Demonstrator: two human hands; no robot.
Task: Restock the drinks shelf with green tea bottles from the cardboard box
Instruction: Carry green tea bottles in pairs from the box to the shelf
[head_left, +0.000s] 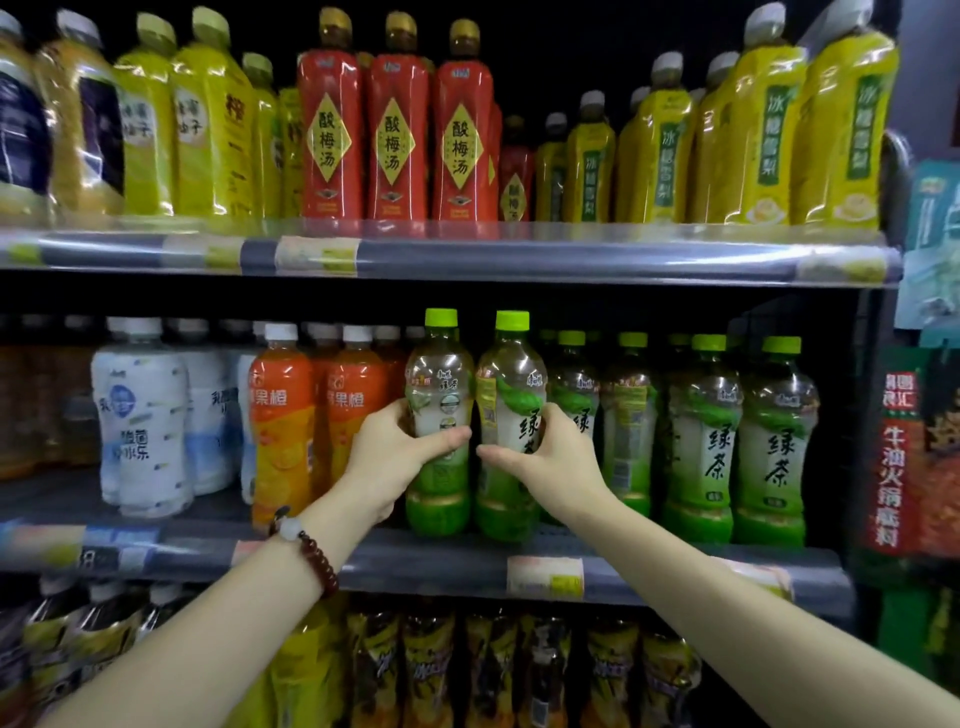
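I am gripping one green tea bottle (439, 415) in my left hand (395, 457) and another (506, 415) in my right hand (540, 452) at the shelf (415, 561) front, holding each likely heavy, slick bottle at its waist.

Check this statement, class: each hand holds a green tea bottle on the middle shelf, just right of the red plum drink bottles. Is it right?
One error. The head view shows the left hand and right hand holding green tea bottles on the middle shelf just right of orange drink bottles, not red plum ones.
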